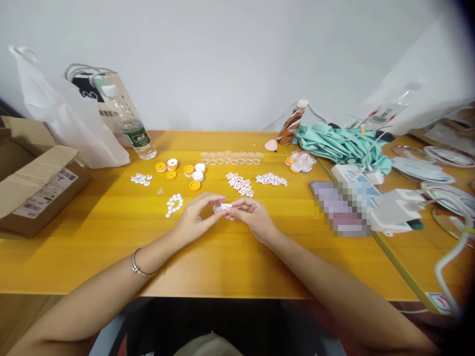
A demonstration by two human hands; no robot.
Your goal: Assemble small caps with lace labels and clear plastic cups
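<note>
Near the middle of the table, my left hand (pixel 198 215) and my right hand (pixel 252 215) meet at a small round white plastic part (pixel 221 207). Fingers of both hands pinch its edges, and its exact kind is too small to make out. Just beyond lie white spoked wheel-like pieces (pixel 240 184) and a second cluster of white cut-out pieces (pixel 271 179). Left of my left hand are small white discs (pixel 174 204). Orange and white round spool-like parts (pixel 195 185) sit farther back, and a double row of clear cups (pixel 232 158) stands behind.
At the left are a cardboard box (pixel 40 183), a white plastic bag (pixel 70 113) and a water bottle (pixel 135 128). A brown drink bottle (pixel 291 123), teal cloth (pixel 337 143), a blurred phone-like object (pixel 337 210) and a white power strip (pixel 356 185) with cables occupy the right.
</note>
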